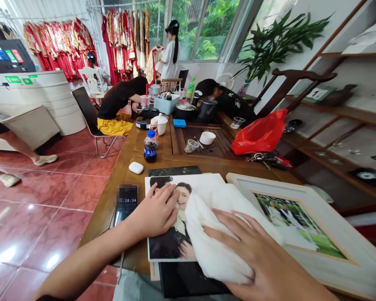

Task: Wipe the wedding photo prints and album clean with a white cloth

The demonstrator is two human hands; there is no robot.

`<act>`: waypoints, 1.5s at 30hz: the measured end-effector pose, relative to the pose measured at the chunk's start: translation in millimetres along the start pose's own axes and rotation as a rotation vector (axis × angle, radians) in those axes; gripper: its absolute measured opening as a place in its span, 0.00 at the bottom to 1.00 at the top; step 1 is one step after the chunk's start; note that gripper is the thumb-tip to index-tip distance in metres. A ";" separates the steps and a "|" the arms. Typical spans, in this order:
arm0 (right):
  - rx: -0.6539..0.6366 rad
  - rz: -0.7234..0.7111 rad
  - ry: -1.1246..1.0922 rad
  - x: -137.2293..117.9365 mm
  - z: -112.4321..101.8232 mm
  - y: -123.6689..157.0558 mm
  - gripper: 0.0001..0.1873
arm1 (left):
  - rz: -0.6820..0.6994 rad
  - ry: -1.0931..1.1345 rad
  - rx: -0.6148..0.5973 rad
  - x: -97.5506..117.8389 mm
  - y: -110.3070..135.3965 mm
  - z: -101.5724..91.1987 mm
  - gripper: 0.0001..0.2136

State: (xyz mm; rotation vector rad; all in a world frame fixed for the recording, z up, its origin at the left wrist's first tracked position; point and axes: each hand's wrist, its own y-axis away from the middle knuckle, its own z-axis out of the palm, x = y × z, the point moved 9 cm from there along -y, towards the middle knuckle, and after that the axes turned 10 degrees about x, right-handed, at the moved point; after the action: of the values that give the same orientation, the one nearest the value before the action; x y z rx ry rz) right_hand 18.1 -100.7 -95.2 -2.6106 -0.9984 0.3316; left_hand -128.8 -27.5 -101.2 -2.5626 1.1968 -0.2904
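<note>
A large photo print [172, 242] of a couple lies on the near end of the wooden table [113, 192]. My left hand [155, 211] rests flat on the print's left part, fingers spread. My right hand [257, 255] presses a white cloth [213, 225] down on the print's right half, fingers stretched over it. A white picture frame [303, 234] with another photo lies to the right, touching the cloth. A dark board [181, 280] sits under the print.
A phone [126, 201] lies left of my left hand, a white earbud case [135, 167] and a cola bottle [151, 146] beyond. A red plastic bag [260, 133], keys, cups and a tea tray sit further back. Other people are at the far end. Shelves stand on the right.
</note>
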 end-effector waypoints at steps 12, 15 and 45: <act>-0.022 0.185 0.089 68.9 17.2 -65.5 0.34 | 0.000 0.015 -0.006 -1.7 -1.1 -1.0 0.23; -0.005 0.229 0.102 79.3 18.1 -78.9 0.35 | -0.008 0.032 0.007 -1.4 -1.3 -1.8 0.23; 0.050 0.333 0.169 105.8 11.2 -57.7 0.35 | -0.047 0.092 -0.044 -4.7 -0.7 5.5 0.22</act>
State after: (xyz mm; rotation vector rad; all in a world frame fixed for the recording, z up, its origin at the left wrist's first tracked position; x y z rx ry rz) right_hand 56.7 14.0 -94.0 -2.7014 -0.4928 0.2053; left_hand -129.6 -22.5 -106.3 -2.6442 1.1886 -0.4007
